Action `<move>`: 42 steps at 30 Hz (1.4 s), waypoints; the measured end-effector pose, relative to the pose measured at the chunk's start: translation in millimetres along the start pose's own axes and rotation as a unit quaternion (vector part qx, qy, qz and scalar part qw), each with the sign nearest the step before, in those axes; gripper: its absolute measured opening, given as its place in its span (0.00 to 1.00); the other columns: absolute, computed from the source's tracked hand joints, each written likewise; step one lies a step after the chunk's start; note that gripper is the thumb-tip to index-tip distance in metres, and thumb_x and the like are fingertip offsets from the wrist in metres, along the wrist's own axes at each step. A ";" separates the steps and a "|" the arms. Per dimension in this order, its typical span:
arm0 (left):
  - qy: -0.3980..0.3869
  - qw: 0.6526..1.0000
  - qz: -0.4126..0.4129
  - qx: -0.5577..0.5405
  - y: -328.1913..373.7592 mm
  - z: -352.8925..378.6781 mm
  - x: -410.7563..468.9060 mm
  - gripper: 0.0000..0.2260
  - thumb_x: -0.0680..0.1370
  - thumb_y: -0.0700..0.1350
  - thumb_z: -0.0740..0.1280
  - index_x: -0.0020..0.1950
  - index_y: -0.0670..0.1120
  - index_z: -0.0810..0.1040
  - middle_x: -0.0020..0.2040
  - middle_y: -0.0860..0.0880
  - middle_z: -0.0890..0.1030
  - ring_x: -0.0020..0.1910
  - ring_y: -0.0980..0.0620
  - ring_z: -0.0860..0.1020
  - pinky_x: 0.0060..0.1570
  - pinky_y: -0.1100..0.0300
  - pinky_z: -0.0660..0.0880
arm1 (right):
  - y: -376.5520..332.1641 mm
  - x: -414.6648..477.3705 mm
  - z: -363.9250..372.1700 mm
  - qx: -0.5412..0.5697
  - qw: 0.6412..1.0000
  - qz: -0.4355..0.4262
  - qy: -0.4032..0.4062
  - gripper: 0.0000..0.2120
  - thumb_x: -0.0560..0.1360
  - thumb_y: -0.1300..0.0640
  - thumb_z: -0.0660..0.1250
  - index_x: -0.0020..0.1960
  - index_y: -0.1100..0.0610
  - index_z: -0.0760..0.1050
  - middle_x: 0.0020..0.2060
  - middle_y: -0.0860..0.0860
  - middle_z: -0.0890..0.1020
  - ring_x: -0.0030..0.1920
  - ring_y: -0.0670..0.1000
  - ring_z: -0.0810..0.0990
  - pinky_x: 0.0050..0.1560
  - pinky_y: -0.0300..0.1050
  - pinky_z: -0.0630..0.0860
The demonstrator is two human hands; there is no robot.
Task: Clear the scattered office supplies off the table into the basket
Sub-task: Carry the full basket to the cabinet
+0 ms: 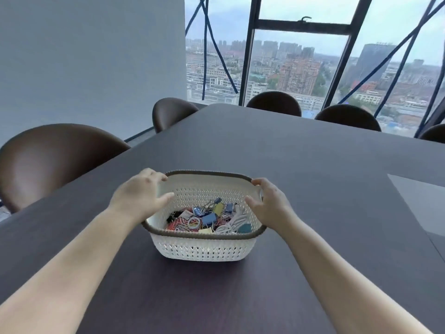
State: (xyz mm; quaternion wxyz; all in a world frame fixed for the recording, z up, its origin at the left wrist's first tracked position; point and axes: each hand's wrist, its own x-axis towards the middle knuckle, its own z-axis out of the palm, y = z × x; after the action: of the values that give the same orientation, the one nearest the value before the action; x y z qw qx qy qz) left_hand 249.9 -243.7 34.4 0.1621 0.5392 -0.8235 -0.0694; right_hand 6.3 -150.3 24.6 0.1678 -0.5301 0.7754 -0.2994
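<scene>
Forearms reach straight ahead to the basket [202, 249], centred on the table [301, 160] with office supplies [208, 219] inside; the left hand [142, 192] and right hand [268, 204], apart and equally near, grip opposite side rims.

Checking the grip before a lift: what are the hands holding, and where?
Both grip the basket by its rim: left hand on the left side, right hand on the right side.

a dark table [301, 169] spreads ahead, brown chairs [55, 160] along its left and far edges. a plain grey wall [91, 56] stands left; tall dark-framed windows [301, 56] show a hazy city in daylight.
</scene>
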 end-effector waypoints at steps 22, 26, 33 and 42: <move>-0.069 0.964 -0.236 -0.099 15.2 -18.1 -83.3 0.27 0.75 0.37 0.57 0.72 0.53 0.58 0.57 0.42 0.78 0.50 0.41 0.76 0.43 0.56 0.69 | -11.9 -67.5 -23.5 0.108 0.979 0.134 -0.110 0.24 0.78 0.56 0.54 0.72 0.41 0.55 0.56 0.56 0.80 0.51 0.55 0.78 0.48 0.43 0.68; -0.042 0.961 -0.236 -0.135 0.8 -23.5 -96.7 0.25 0.75 0.37 0.60 0.70 0.51 0.62 0.54 0.40 0.80 0.49 0.39 0.78 0.44 0.53 0.73 | -22.4 -73.1 -13.9 0.132 0.977 0.129 -0.107 0.24 0.79 0.58 0.54 0.72 0.42 0.58 0.58 0.55 0.79 0.46 0.50 0.73 0.50 0.43 0.67; 0.009 0.955 -0.247 -0.161 -88.7 -58.9 -97.9 0.23 0.75 0.38 0.61 0.70 0.51 0.65 0.53 0.42 0.81 0.50 0.40 0.79 0.47 0.51 0.77 | -107.9 -64.2 36.7 0.115 0.983 0.087 -0.115 0.23 0.80 0.58 0.53 0.73 0.44 0.56 0.56 0.57 0.80 0.58 0.57 0.77 0.56 0.49 0.72; 0.086 0.951 -0.263 -0.136 -338.1 -185.4 -87.1 0.25 0.76 0.36 0.60 0.72 0.50 0.61 0.27 0.48 0.72 0.23 0.52 0.68 0.21 0.63 0.62 | -347.9 -18.0 193.7 0.135 0.983 -0.011 -0.120 0.23 0.79 0.57 0.54 0.72 0.43 0.57 0.63 0.56 0.75 0.59 0.56 0.75 0.54 0.43 0.68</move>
State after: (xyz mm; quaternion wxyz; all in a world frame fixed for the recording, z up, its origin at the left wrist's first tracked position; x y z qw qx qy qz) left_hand 637.8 -291.4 93.8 0.2798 0.7135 -0.6183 -0.1741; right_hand 376.1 -279.1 98.9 0.3265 -0.5430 0.6964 -0.3370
